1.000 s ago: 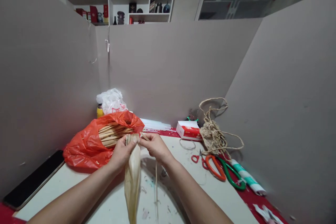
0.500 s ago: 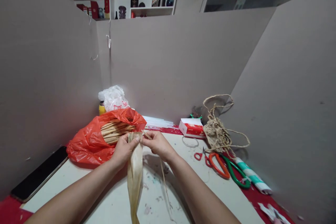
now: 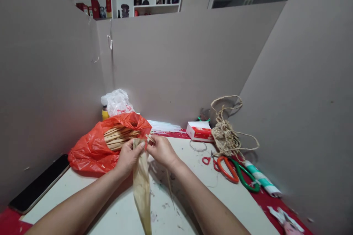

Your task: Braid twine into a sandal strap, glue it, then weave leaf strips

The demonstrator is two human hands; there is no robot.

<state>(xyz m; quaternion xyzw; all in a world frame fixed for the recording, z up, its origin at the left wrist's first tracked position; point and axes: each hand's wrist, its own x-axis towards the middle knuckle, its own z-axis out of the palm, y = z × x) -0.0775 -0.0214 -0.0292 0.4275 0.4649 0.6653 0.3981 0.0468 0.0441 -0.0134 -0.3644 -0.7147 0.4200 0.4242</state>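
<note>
A red bag [image 3: 91, 152] holds dried strips [image 3: 118, 137]. Beside it, above the surface [image 3: 234, 205], the left hand [image 3: 127, 158] and right hand [image 3: 161, 151] pinch the top of a dried leaf [image 3: 142, 187]; its tip is cut off.

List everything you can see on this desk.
dried leaf: one, tan, hanging at centre
thin strip: one, tan, beside leaf
red bag: one, red, left of centre, holding tan strips
white bag: one, white, behind red bag
bottle: one, yellow, beside white bag
phone: one, black, far left
box: one, red-white, back right
twine: one tangle, beige, beside box
scissors: three, red, orange, green, right of centre
striped roll: one, teal-white, far right
table: one, white, underneath
left hand: one, bare, gripping leaf
right hand: one, bare, pinching strip
</note>
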